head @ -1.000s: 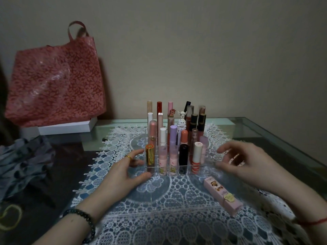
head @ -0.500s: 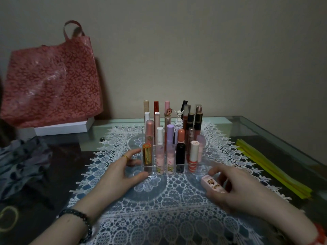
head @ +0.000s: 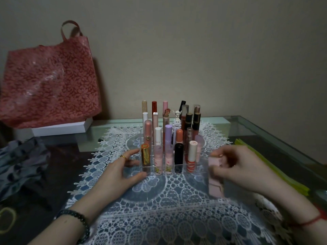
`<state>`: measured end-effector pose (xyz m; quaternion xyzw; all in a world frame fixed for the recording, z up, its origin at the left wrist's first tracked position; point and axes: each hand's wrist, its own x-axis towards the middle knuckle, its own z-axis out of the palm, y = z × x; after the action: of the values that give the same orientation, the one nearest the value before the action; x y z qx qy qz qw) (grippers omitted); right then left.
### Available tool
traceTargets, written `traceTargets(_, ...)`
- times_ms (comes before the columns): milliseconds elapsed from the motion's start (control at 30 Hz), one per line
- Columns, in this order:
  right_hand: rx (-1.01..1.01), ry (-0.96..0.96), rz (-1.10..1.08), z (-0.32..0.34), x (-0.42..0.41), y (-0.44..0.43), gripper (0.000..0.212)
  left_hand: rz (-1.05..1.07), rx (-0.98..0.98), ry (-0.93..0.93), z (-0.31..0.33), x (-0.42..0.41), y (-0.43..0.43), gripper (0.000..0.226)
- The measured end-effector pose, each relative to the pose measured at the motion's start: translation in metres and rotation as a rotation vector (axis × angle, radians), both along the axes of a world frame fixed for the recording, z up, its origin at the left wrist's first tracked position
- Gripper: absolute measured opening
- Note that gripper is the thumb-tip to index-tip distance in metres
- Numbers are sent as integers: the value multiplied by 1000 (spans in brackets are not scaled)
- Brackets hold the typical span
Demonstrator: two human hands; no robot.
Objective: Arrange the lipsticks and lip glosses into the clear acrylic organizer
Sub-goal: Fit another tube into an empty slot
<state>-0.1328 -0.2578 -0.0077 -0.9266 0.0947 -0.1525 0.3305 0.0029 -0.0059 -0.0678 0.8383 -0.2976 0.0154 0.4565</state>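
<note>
The clear acrylic organizer [head: 148,169] stands on a white lace mat [head: 159,206], filled with several upright lipsticks and lip glosses, among them a gold tube [head: 145,154], a black tube [head: 178,157] and a white-capped red one [head: 192,156]. My left hand [head: 120,171] touches the organizer's left front corner, thumb along its base and fingers straight against its side. My right hand [head: 242,169] grips a pink lipstick box [head: 215,179], held upright just right of the organizer; it is blurred.
A red patterned bag [head: 49,80] sits on a white box [head: 62,127] at the back left. Dark patterned cloth [head: 19,163] lies at the left. Yellow-green strips [head: 269,167] lie on the glass table [head: 265,128] at the right, near its edge.
My right hand came down onto the pink box lying on the mat, took hold of it and lifted it upright beside the organizer. My left hand stayed at the organizer.
</note>
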Motion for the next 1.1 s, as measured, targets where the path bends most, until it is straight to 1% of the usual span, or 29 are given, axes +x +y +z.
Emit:
traceTargets(67,113,-80,-2,11,3,-6,17,-1,3,1,0,-1,0,60)
traceTargets(133,184,-197,-27,20,8,-11,13,2,3,-5,0,-1,-1,59)
traceTargets(200,173,-304,-63,27,15,-16,10,8,-2,-5,0,-1,-1,59)
traceTargets(267,130,-335,-74,29,22,-18,14,14,-7,2,0,-1,-1,59)
traceTargets(333,83,-308,-54,29,27,-19,17,13,-3,2,-1,-2,-1,59)
traceTargets(467,27,-175,7,26,33,-23,29,8,2,0,1,-2,-1,61)
traceTargets(633,-41,-165,35,19,38,-22,40,9,6,2,1,-2,0,60)
traceTargets(700,-46,-161,56,15,39,-21,37,8,8,3,2,-2,0,61)
traceTargets(900,-51,-171,75,3,44,-16,19,13,10,10,1,-2,0,60)
traceTargets(1100,-42,-174,70,-4,47,-17,14,23,21,5,1,0,0,60)
